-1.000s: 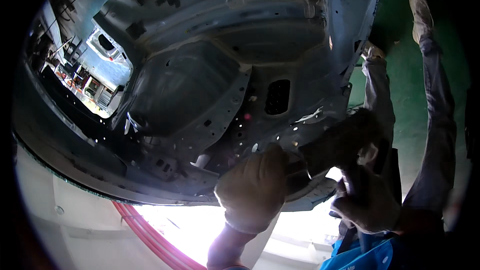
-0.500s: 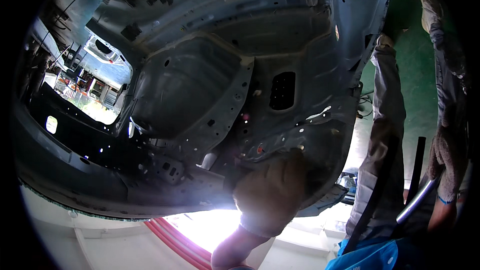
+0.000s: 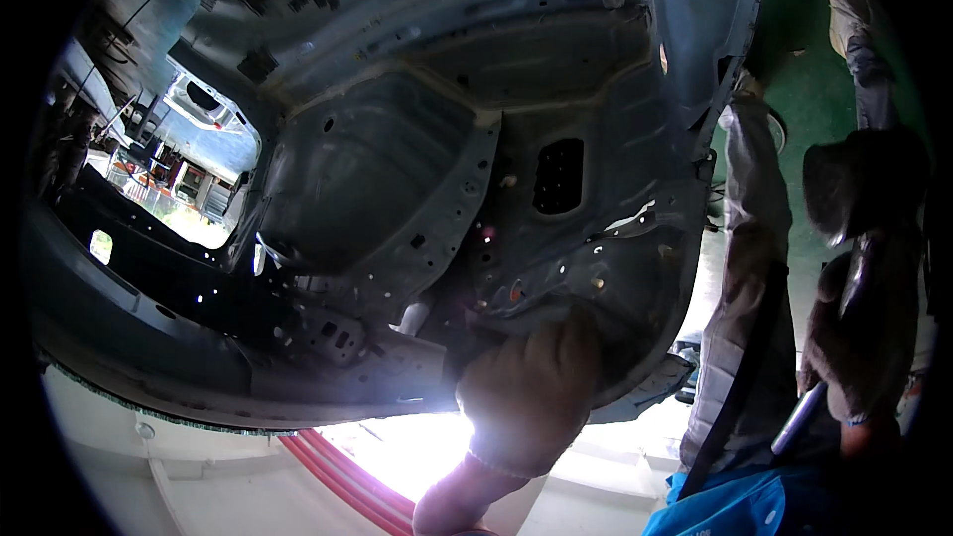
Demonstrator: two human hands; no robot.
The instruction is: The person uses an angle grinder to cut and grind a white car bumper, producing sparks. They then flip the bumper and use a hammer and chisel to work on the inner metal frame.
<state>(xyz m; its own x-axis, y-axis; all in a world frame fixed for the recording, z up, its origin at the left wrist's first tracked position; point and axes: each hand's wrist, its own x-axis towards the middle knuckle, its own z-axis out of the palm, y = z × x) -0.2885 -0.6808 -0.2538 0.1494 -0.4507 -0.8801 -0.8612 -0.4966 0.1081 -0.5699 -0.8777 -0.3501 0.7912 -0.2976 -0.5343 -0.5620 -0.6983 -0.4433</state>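
Observation:
My left hand [image 3: 531,392], in a light glove, comes up from below and is closed at the lower edge of a grey car body shell [image 3: 387,179]. Its knuckles face me; whatever the fingers hold is hidden in shadow. At the right, my right hand [image 3: 844,362], in a knitted glove, is wrapped around the metal handle of a hammer [image 3: 836,189]. The dark, blocky hammer head points up, beside my legs and apart from the shell. Below the fist, the shiny handle end sticks out.
Holes and a dark slotted opening [image 3: 559,177] mark the sheet metal. Its bent rim runs close to my leg [image 3: 754,238]. Green floor [image 3: 794,89] shows beyond. Red tubing [image 3: 342,476] crosses a white structure near bright light at the bottom.
My right hand has raised the hammer, bringing its head into view beside my legs. My left hand stays closed at the shell's edge; the view has shifted slightly.

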